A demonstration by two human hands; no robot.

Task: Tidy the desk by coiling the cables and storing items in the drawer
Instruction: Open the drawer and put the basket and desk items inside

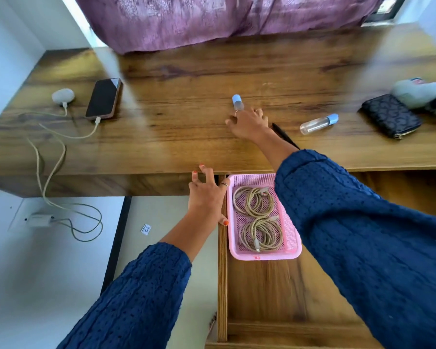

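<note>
- right hand (249, 123) is way out over the table (186, 137), fingers (258, 113) spread wide and holding nothing, tips pointing at the far side
- the little bottle with the blue cap (238, 102) stands upright just past those fingers, a bit to the left of them, so it looks like the next pick; can't tell if a fingertip is touching it, it's blurry there
- second bottle (319, 124) lies on its side well off to the right, long axis running left-right with the cap at the right end
- left hand (207, 195) is down at the near table edge by the left side of the open drawer (262, 285), fingers splayed, gripping nothing, so the right one is clearly nearer both bottles
- pink basket (291, 253) in the drawer already has two coiled cables (258, 217)
- a dark pen (286, 137) pokes out from under the right wrist, mostly hidden
- phone (103, 98) far left is plugged in, its cable (51, 172) trailing loose off the edge
- wallet (390, 115) far right; the grey lump beyond it is too smeared to identify
</note>
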